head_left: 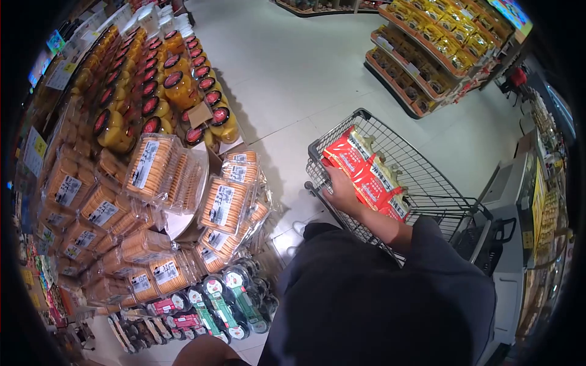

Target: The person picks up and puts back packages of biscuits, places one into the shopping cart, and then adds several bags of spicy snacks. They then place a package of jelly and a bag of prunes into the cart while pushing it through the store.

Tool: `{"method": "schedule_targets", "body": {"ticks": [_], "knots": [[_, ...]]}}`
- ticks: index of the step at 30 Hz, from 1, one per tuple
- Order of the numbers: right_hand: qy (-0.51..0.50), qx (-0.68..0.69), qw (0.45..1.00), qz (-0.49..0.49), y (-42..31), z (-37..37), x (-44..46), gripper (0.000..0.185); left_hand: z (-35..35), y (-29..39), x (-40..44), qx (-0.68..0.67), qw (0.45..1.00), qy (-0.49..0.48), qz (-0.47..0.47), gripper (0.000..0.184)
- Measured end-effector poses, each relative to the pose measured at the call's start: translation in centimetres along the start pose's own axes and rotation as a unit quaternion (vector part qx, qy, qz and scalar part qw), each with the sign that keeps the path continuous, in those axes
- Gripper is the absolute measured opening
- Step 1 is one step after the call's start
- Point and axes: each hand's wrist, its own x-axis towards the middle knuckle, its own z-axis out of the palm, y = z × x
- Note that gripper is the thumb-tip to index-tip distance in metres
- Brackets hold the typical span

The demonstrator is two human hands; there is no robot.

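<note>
Right hand point(343, 194) (left hand unseen) touches red packets point(371, 175) lying just beside it, grip unclear.

There is one right hand point(342, 192) at one shopping cart point(421, 160). Just beside this hand I count two red packs point(383, 182), as they appear. To its left are more than twenty jars point(181, 91), one cardboard piece point(199, 114) and more than ten biscuit packs point(146, 165). Beyond it, rightward, one rack point(397, 60) carries many yellow packets point(448, 21), too small for counting.
</note>
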Motion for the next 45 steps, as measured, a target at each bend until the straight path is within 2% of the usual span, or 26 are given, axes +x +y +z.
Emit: {"method": "schedule_targets", "body": {"ticks": [1,2,4,5,7,8,10,19,22,28,30,32,33,35,37,39,40,42,43,45], "knots": [[-0.010,-0.050,0.997,0.055,2.0,-0.7,-2.8,0.065,0.3,-0.3,-0.2,-0.008,1.000,0.001,-0.005,0.029],[-0.006,-0.053,0.996,0.065,3.2,-1.1,-5.1,0.065,0.8,-0.8,-0.3,-0.018,1.000,0.003,-0.009,0.029],[-0.197,-0.036,0.954,0.222,4.9,-1.9,-8.5,0.071,2.5,-1.8,-0.8,-0.049,0.999,0.007,-0.020,0.029],[-0.188,-0.038,0.953,0.235,5.5,-1.6,-8.8,0.071,3.4,-2.3,-1.1,-0.064,0.998,0.011,-0.025,0.029],[-0.289,-0.080,0.917,0.262,6.0,-0.6,-8.1,0.039,5.2,-3.2,-1.4,-0.092,0.995,0.015,-0.032,0.029],[-0.282,-0.076,0.916,0.275,6.0,-0.6,-7.9,0.039,6.1,-3.6,-1.5,-0.106,0.994,0.015,-0.036,0.029],[-0.299,-0.058,0.921,0.245,6.0,-1.1,-7.4,0.027,7.8,-4.1,-1.7,-0.128,0.991,0.019,-0.044,0.029],[-0.275,-0.039,0.938,0.208,7.6,1.2,-4.9,0.030,13.3,-4.9,-2.4,-0.166,0.983,0.044,-0.064,0.030],[-0.263,-0.024,0.948,0.179,8.4,1.7,-2.8,0.026,14.6,-4.8,-2.7,-0.157,0.984,0.046,-0.067,0.030],[-0.237,-0.030,0.958,0.157,11.2,3.6,3.1,0.029,18.3,-4.5,-3.0,-0.134,0.988,0.044,-0.061,0.031],[-0.244,-0.036,0.951,0.185,11.6,4.2,5.9,0.031,20.2,-4.2,-3.1,-0.141,0.987,0.040,-0.063,0.031],[-0.315,-0.055,0.924,0.210,12.0,3.0,9.0,0.034,22.6,-4.1,-3.5,-0.158,0.984,0.043,-0.067,0.031],[-0.307,-0.052,0.926,0.214,12.5,1.6,10.5,0.034,23.7,-3.8,-3.6,-0.166,0.983,0.044,-0.064,0.031],[-0.308,-0.091,0.938,0.129,12.0,-1.6,13.2,0.044,25.7,-3.9,-3.6,-0.182,0.981,0.040,-0.060,0.031],[-0.239,-0.046,0.959,0.148,13.2,-6.6,14.3,0.051,27.7,-4.1,-4.1,-0.192,0.979,0.050,-0.055,0.032],[-0.144,-0.098,0.970,0.168,16.7,-12.2,12.4,0.048,29.1,-4.5,-4.7,-0.195,0.977,0.052,-0.067,0.032],[-0.082,-0.096,0.968,0.217,17.3,-16.9,11.7,0.042,29.8,-4.4,-5.1,-0.197,0.977,0.053,-0.066,0.032],[0.115,-0.182,0.954,0.209,21.2,-23.0,7.6,0.031,31.3,-4.7,-5.7,-0.205,0.975,0.055,-0.069,0.032],[0.142,-0.201,0.937,0.247,22.9,-25.8,5.4,0.028,32.2,-4.8,-6.1,-0.210,0.974,0.057,-0.070,0.032],[0.145,-0.217,0.932,0.254,24.2,-29.5,1.1,0.024,34.2,-5.0,-6.9,-0.222,0.970,0.062,-0.075,0.033]]}}
